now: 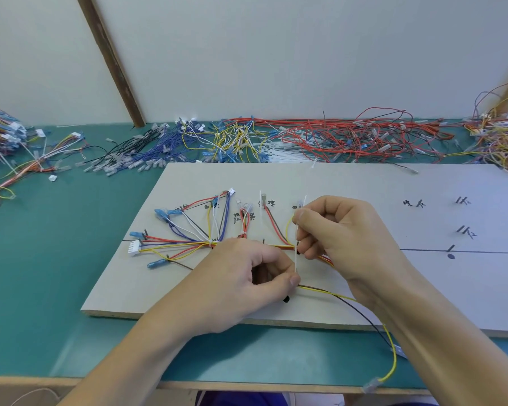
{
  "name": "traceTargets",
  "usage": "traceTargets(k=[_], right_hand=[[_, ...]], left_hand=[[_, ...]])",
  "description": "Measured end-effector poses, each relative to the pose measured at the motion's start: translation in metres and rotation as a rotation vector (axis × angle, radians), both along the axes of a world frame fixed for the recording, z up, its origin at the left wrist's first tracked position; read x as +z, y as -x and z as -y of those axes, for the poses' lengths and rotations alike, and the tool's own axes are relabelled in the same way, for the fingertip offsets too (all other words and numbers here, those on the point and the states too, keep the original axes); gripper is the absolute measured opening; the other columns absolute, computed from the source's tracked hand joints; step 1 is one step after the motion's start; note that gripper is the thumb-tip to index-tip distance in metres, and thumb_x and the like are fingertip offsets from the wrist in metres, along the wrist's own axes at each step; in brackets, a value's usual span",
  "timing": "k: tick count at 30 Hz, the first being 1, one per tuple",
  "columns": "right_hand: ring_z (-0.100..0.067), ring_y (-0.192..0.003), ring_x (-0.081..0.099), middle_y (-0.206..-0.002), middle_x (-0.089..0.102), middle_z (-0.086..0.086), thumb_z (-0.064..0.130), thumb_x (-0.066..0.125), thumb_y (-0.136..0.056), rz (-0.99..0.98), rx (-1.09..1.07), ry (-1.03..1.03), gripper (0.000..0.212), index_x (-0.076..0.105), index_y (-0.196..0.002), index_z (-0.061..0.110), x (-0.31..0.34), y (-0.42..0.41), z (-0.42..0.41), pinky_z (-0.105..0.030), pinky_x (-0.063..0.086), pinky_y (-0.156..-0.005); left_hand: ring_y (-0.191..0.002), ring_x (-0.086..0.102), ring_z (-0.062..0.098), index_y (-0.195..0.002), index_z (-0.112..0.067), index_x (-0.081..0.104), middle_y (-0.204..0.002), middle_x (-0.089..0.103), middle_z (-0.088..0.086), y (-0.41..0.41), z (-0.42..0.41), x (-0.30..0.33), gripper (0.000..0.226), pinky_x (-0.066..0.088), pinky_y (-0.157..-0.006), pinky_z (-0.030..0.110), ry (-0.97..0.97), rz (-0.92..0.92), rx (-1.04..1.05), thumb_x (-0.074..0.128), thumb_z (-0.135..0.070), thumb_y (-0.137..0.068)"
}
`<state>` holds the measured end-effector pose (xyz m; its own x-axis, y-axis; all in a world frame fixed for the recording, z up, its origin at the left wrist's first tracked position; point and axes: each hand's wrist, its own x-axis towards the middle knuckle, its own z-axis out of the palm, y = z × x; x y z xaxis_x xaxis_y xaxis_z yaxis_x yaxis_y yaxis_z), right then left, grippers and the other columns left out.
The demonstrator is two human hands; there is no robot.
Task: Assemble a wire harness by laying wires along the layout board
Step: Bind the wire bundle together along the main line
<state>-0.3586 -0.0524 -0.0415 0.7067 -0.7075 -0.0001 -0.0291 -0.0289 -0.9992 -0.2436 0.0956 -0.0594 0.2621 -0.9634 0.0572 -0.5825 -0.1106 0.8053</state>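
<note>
A grey layout board (364,288) with black marks lies on the green table. A harness of red, yellow, blue and white wires (194,238) fans out on its left part, ending in blue terminals and a white connector (134,247). My left hand (247,276) pinches the lower end of a thin white cable tie (296,253) that stands upright across the wire bundle. My right hand (343,232) pinches the same tie higher up. A yellow wire and a dark wire (361,310) trail from under my hands off the board's front edge.
Heaps of loose wires lie along the table's back: black and blue ones (147,150), yellow and white ones (235,139), red ones (349,136). Finished bundles sit at far left (0,136) and far right (499,136). A bunch of white cable ties (285,155) lies behind the board.
</note>
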Motion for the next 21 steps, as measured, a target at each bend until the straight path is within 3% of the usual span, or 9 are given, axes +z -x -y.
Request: traceTargets(k=[5, 11, 16, 21], right_hand=[[-0.017, -0.054, 0.059, -0.062, 0.066, -0.007, 0.008, 0.064, -0.093, -0.017, 0.037, -0.036, 0.020, 0.068, -0.074, 0.003, -0.001, 0.005, 0.001, -0.022, 0.048, -0.050], [-0.016, -0.059, 0.063, -0.074, 0.073, -0.013, 0.022, 0.067, -0.096, -0.068, 0.147, 0.069, 0.023, 0.074, -0.083, 0.005, 0.010, 0.023, 0.002, -0.022, 0.053, -0.054], [-0.010, -0.053, 0.056, -0.067, 0.068, -0.002, 0.011, 0.067, -0.096, -0.098, 0.149, 0.123, 0.016, 0.069, -0.081, 0.008, 0.004, 0.025, -0.007, -0.021, 0.047, -0.048], [-0.010, -0.050, 0.051, -0.059, 0.065, 0.002, 0.005, 0.065, -0.095, -0.144, 0.049, 0.133, 0.032, 0.062, -0.067, 0.021, -0.005, 0.013, -0.010, -0.026, 0.041, -0.049]], left_hand=[[-0.059, 0.050, 0.002, -0.085, -0.028, 0.074, -0.072, 0.070, -0.010, 0.003, -0.001, -0.002, 0.017, 0.037, -0.055, 0.014, 0.030, 0.026, 0.043, 0.067, -0.040, -0.094], [-0.058, 0.047, 0.006, -0.085, -0.026, 0.073, -0.072, 0.070, -0.001, 0.002, -0.001, -0.002, 0.020, 0.038, -0.055, 0.024, 0.046, -0.035, 0.051, 0.065, -0.041, -0.095], [-0.057, 0.046, 0.004, -0.083, -0.027, 0.074, -0.069, 0.068, -0.002, 0.005, 0.000, -0.003, 0.020, 0.037, -0.054, 0.021, 0.048, -0.009, 0.050, 0.066, -0.043, -0.093], [-0.058, 0.046, 0.004, -0.082, -0.026, 0.074, -0.069, 0.063, 0.002, 0.004, 0.001, -0.003, 0.016, 0.040, -0.055, 0.028, 0.063, 0.032, 0.046, 0.069, -0.041, -0.089]])
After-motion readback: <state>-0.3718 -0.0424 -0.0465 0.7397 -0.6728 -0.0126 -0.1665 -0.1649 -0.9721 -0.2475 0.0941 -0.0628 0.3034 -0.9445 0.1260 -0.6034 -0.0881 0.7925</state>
